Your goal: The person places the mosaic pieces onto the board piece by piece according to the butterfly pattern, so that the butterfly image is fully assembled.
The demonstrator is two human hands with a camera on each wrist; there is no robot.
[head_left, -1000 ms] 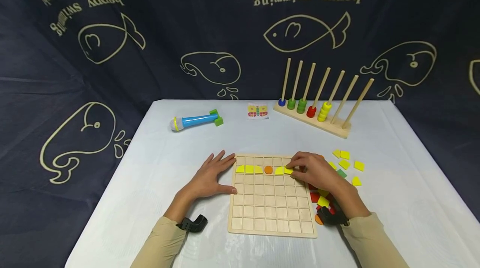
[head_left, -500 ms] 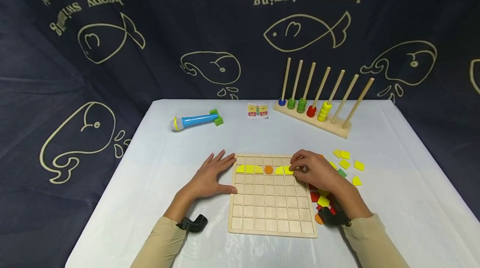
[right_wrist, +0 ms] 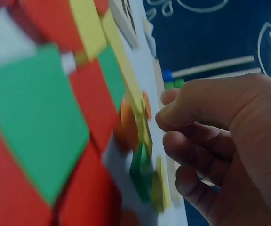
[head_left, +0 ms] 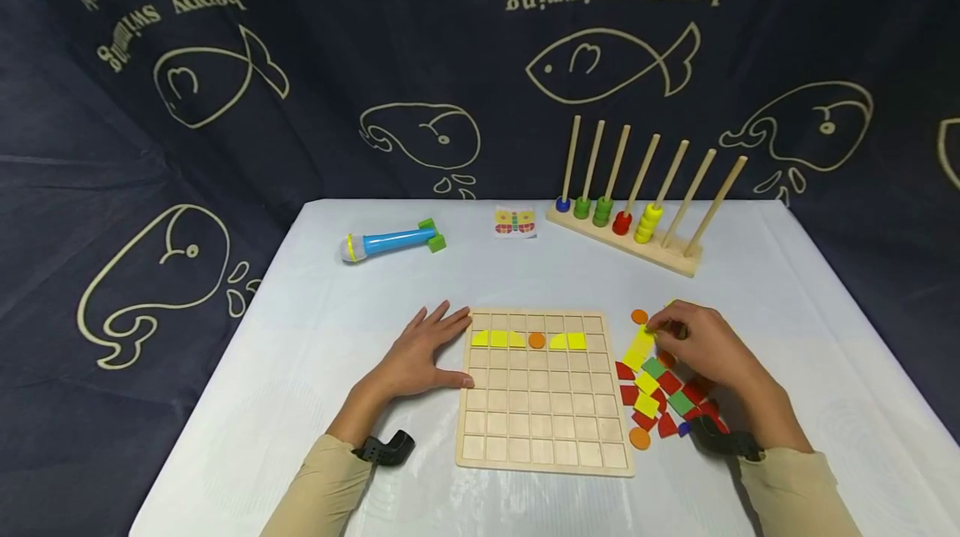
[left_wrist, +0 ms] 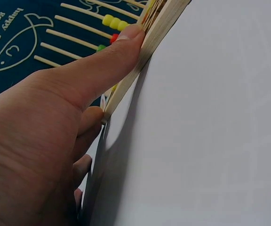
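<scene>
Left hand (head_left: 420,353): fingers and thumb spread; the thumb lies on the left edge of the wooden grid board (head_left: 543,404).
Right hand (head_left: 705,341): fingers bent, thumb close to the forefinger; whether they pinch a tile, I cannot tell.
Loose yellow tiles (head_left: 638,350): right of the board, the far end of their line at the right fingertips.
Loose red tiles (head_left: 669,383): nearer the right wrist, mixed with green tiles (head_left: 681,404).
Filled row: second from the far edge, five yellow tiles (head_left: 498,338) and an orange disc (head_left: 537,340), left of the right fingers and apart from them.
</scene>
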